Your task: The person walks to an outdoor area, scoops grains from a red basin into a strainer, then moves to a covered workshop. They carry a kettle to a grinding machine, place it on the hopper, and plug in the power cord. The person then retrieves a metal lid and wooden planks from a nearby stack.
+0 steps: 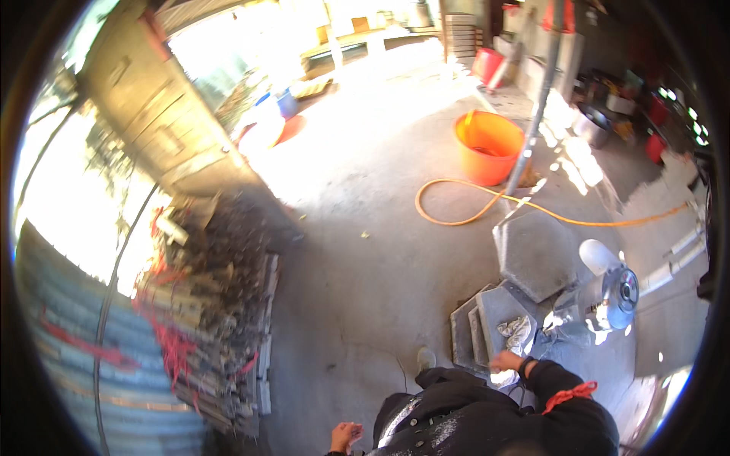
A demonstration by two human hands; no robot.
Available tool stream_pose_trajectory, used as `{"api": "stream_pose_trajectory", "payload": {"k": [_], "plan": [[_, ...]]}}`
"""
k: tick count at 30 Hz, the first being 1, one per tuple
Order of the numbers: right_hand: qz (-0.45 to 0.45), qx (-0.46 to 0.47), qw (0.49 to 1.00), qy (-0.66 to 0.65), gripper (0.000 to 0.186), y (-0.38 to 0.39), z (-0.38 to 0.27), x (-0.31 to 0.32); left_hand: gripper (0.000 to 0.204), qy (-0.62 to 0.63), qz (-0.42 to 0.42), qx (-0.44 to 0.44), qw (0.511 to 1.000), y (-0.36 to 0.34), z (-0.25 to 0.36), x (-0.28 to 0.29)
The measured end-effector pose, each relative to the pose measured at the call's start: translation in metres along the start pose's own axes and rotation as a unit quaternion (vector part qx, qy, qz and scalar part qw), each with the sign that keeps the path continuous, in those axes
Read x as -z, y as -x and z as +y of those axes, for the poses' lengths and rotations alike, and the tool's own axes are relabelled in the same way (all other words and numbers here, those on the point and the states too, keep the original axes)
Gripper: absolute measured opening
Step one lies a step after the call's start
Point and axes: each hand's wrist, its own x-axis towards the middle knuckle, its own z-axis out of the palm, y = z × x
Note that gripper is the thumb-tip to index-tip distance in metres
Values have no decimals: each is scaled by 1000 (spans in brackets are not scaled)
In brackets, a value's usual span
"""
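At the lower edge, my left hand point(346, 437) hangs beside my body with its fingers loosely bent and apart, and no object shows in it. My right hand point(505, 362) is in front of my right side, fingers curled in; nothing shows in it. In the picture it lies just below a crumpled whitish bag or cloth point(517, 332) on grey hexagonal slabs point(479, 334); whether it touches them I cannot tell. A larger hexagonal slab point(538, 254) lies just beyond. My shoe point(426, 357) shows on the concrete floor.
To the right stands a machine with a round blue-and-silver end point(620, 296). An orange tub point(489, 148), a slanting metal pole point(536, 121) and an orange hose point(456, 222) are farther off. Bundled sticks with red ties point(213, 319) are stacked left, by corrugated sheeting point(122, 372).
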Motion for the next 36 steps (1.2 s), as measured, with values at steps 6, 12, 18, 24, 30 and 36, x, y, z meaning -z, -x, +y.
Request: {"api": "stream_pose_trajectory", "payload": {"k": [6, 12, 18, 24, 30, 36], "plan": [[99, -141, 952, -252, 23, -161, -84, 161, 21, -415, -100, -142, 893, -92, 104, -15], [241, -178, 914, -274, 25, -238, -72, 221, 17, -436, -146, -124, 879, -199, 262, -56], [217, -387, 848, -289, 39, -236, -47, 176, 12, -501, -227, -231, 802, -329, 452, -63], [216, -458, 836, -210, 35, -243, -74, 137, 13, -372, -232, -191, 878, -444, 636, -154], [116, -441, 869, -193, 22, -327, -4, 138, 17, -331, -248, -116, 903, -460, 779, -394], [140, -357, 910, -158, 20, -457, 94, 317, 23, -340, -272, -102, 895, -491, 863, -508]]}}
